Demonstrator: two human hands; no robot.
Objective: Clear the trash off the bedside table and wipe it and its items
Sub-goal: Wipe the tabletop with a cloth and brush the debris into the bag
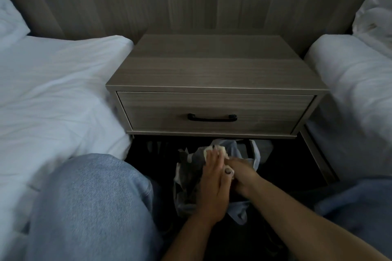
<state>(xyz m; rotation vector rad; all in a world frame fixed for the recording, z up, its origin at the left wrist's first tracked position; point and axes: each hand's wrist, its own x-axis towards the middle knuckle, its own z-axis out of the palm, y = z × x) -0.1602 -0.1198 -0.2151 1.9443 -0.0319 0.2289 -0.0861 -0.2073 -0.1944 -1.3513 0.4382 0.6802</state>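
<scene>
Trash is pushed into the bag under the table.

The left hand [213, 184] and the right hand [241, 174] are held together, touching, low in front of the knees. A white tissue [218, 150] is pressed by the left fingers, which are nearly straight; the grip of the right hand cannot be told. Both are placed over the grey bag [237, 154], directly below. The table [214, 70] is found above and ahead of the hands, its long axis from left to right, about equally near to both. Wiping is judged not yet started.
</scene>
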